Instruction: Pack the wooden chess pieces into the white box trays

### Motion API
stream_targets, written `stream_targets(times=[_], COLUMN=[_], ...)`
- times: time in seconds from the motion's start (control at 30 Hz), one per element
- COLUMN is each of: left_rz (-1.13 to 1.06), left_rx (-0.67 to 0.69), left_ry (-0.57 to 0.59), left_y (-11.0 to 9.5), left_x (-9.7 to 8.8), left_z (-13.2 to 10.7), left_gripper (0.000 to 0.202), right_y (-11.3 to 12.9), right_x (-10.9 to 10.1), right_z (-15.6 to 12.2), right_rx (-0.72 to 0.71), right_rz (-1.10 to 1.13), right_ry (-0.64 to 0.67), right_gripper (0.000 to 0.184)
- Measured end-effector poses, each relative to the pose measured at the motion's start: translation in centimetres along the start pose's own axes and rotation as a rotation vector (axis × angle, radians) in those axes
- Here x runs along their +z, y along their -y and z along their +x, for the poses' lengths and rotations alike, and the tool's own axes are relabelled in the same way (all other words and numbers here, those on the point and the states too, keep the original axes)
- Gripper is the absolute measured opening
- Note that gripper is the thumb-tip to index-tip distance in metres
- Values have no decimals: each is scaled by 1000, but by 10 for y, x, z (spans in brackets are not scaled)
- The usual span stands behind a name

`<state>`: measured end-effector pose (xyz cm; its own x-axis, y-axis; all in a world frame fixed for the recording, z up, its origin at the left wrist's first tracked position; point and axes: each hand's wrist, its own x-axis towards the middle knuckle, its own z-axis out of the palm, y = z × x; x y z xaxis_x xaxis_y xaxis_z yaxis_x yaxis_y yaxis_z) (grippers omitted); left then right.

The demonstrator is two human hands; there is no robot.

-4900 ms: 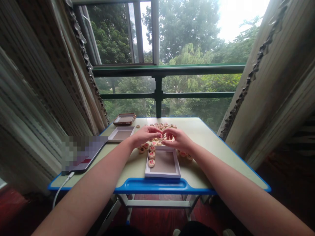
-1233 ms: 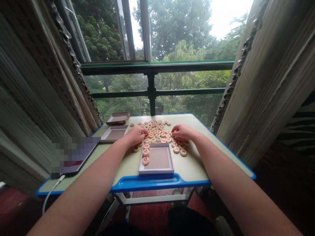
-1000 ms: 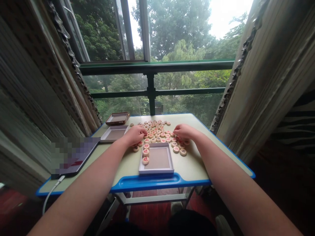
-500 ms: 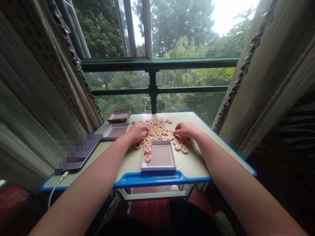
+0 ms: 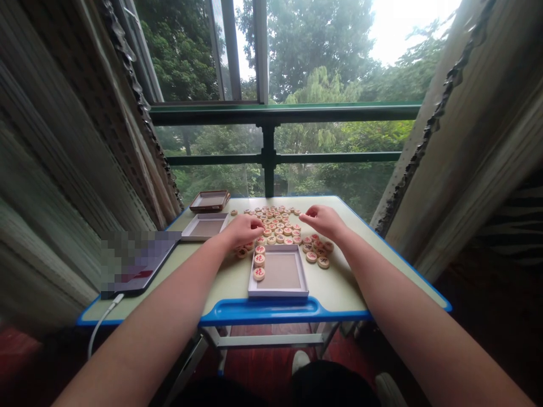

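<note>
A loose heap of round wooden xiangqi pieces (image 5: 278, 230) with red and dark characters lies across the middle of the table. At the heap's left side is my left hand (image 5: 244, 229), its fingers curled close together; whatever the fingertips hold is hidden. My right hand (image 5: 323, 219) hovers at the right side, fingers bent, thumb apart from them, with no piece visible between. Nearest me stands a shallow white box (image 5: 282, 271). Along its left wall several red pieces (image 5: 259, 260) sit in a column.
Back left, a second white tray (image 5: 205, 226) lies in front of a brown-edged box lid (image 5: 209, 200). A dark tablet-like device (image 5: 146, 271), partly blurred out, has a white cable (image 5: 99, 322) at the left edge. A blue trough (image 5: 265, 310) lines the table's front.
My right hand has lifted off the pieces and moved slightly back, uncovering several beneath it. My left hand has shifted slightly over the heap's left side. The camera view has moved a little.
</note>
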<state>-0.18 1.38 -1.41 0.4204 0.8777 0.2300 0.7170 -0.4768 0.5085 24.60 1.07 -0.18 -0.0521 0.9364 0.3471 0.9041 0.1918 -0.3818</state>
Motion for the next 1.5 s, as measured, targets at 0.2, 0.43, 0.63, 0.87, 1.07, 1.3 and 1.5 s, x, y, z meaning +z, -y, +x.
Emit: stream_targets(times=[0.2, 0.43, 0.63, 0.87, 1.07, 1.3, 1.5], left_rz=[-30, 94, 164, 174, 193, 145, 159], left_rx=[60, 106, 106, 110, 116, 103, 95], left_ry=[7, -60, -25, -53, -53, -55, -41], left_y=[2, 6, 3, 1, 1, 0, 7], left_x=[1, 1, -1, -4, -3, -2, -1], left_z=[2, 5, 4, 2, 3, 3, 4], left_gripper=[28, 31, 30, 31, 32, 32, 31], right_y=[18, 54, 74, 65, 61, 58, 34], right_x=[9, 11, 7, 2, 5, 10, 6], right_z=[-11, -35, -49, -44, -39, -36, -17], right_rx=[-271, -640, -783, -719, -728, -682, -220], right_rz=[48, 200, 164, 105, 101, 13, -198], right_ry=[-2, 65, 161, 170, 68, 70, -60], right_gripper=[27, 15, 16, 10, 18, 25, 28])
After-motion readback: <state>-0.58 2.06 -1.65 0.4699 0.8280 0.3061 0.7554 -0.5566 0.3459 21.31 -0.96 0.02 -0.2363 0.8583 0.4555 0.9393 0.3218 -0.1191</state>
